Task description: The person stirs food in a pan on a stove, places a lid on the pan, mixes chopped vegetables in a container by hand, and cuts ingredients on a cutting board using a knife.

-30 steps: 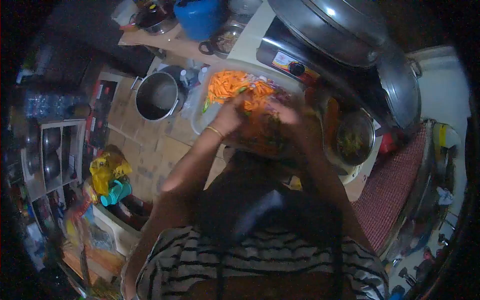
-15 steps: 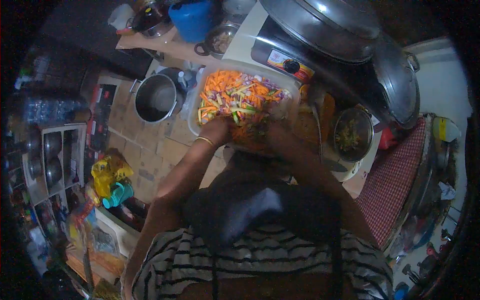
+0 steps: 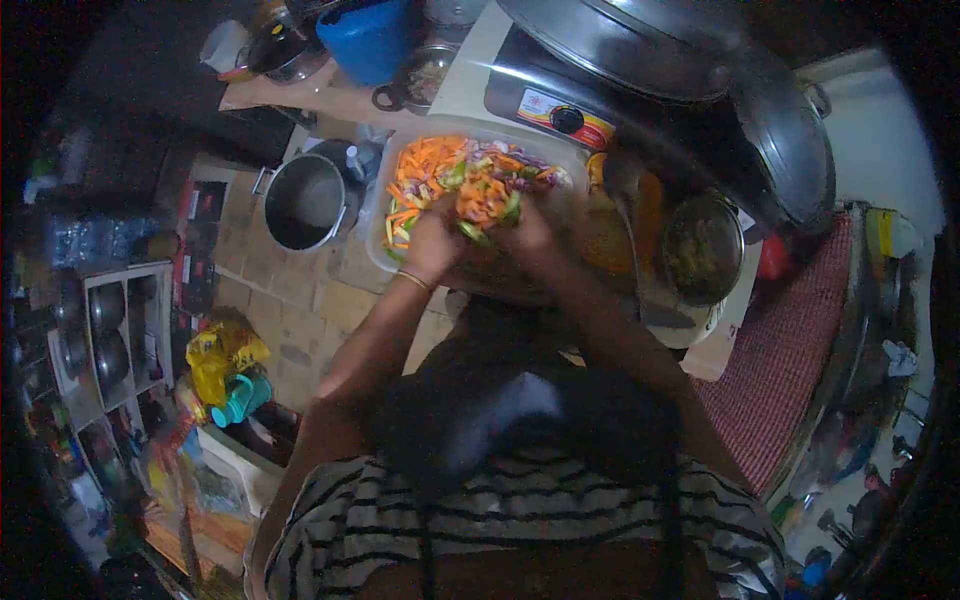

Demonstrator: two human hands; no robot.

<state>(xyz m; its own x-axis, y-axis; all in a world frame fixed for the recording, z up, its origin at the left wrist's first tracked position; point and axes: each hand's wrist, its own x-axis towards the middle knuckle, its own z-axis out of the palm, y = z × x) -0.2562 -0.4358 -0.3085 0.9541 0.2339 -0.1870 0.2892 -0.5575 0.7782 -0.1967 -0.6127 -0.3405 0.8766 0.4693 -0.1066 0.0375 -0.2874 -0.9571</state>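
Note:
A translucent plastic tub [image 3: 377, 222] in front of me holds shredded and sliced vegetables [image 3: 428, 160]: orange carrot strips, purple onion and green pieces. My left hand [image 3: 434, 244], with a thin bangle at its wrist, is inside the tub, its fingers curled around vegetables. Opposite it, my right hand [image 3: 524, 234] is slightly blurred and also cupped. Between the two hands a clump of carrot strips and green slices [image 3: 483, 200] is gathered up above the rest. Shadow darkens the tub's near part, and some fingertips are hidden in the vegetables.
Left of the tub stands a deep metal pot [image 3: 306, 200]. A black gas stove [image 3: 567, 118] carries large lidded pots at the upper right. To the right are a bowl of greens [image 3: 703, 250] and a long-handled utensil [image 3: 632, 225]. A blue container [image 3: 368, 45] stands behind.
Both hands have come up from low in the vegetables and closer together, lifting a clump between them. The whole view has shifted slightly.

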